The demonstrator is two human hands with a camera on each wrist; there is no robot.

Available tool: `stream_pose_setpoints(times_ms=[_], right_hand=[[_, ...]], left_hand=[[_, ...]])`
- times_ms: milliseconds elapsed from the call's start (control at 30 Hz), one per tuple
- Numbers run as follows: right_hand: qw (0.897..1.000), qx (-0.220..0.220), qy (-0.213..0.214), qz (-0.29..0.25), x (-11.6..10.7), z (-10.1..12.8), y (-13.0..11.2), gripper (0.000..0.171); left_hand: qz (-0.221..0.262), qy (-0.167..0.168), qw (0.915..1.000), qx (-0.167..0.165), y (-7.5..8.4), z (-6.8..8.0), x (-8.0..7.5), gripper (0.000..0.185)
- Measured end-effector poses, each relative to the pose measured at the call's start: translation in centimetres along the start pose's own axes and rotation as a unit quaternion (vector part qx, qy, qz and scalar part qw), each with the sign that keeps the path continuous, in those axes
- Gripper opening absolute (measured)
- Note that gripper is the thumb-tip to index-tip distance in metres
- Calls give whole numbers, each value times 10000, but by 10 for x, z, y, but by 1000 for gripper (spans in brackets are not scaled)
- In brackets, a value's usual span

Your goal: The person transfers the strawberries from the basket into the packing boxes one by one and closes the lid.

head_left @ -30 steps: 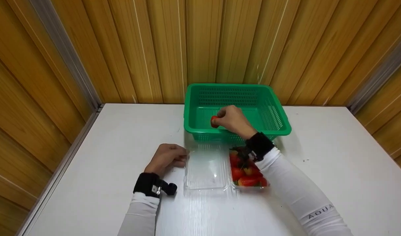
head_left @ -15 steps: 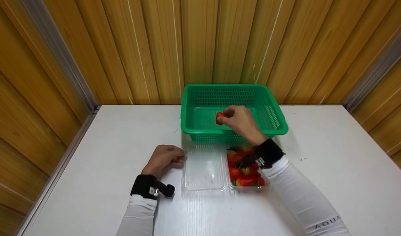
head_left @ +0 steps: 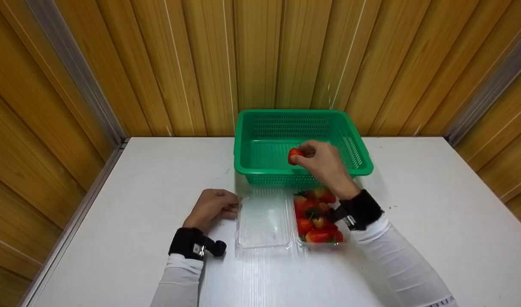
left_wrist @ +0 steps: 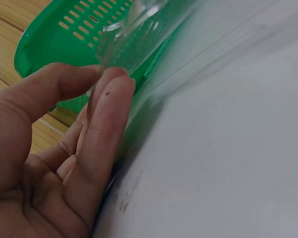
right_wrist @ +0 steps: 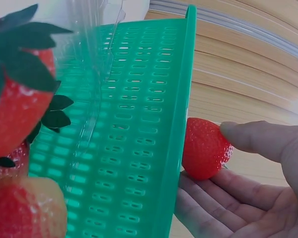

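My right hand [head_left: 326, 164] pinches a red strawberry [head_left: 293, 156] between thumb and fingers. It hovers over the front rim of the green basket [head_left: 269, 172]; the right wrist view shows the strawberry [right_wrist: 204, 148] close to the basket's rim. Beneath the right wrist is a clear plastic clamshell box [head_left: 324, 244], its tray filled with several strawberries [head_left: 320, 235]. Its lid [head_left: 267, 221] lies folded open to the left. My left hand [head_left: 211, 209] holds the lid's left edge, with thumb and fingers pinching the clear plastic [left_wrist: 126, 37] in the left wrist view.
The basket stands at the back of the white table [head_left: 158, 170], just behind the clamshell, and no fruit shows inside it. Wood-patterned panels [head_left: 260, 55] rise behind the table and on both sides.
My right hand has shifted right and slightly toward me with the strawberry, uncovering more of the filled tray. The left hand keeps its place on the lid.
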State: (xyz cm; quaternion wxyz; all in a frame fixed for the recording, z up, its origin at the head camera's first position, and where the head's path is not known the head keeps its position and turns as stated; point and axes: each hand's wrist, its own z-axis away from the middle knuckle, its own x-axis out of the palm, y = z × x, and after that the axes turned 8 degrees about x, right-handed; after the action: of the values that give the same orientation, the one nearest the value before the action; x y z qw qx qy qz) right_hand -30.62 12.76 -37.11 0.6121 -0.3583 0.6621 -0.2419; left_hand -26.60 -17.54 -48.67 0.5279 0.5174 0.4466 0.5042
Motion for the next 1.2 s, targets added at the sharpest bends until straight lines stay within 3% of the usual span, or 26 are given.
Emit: stream_pose_setpoints(times_ms=[1200], right_hand=[[9994, -148, 303, -89, -21, 31, 20, 33]], left_hand=[[76, -3, 10000, -21, 1, 1, -1, 20]])
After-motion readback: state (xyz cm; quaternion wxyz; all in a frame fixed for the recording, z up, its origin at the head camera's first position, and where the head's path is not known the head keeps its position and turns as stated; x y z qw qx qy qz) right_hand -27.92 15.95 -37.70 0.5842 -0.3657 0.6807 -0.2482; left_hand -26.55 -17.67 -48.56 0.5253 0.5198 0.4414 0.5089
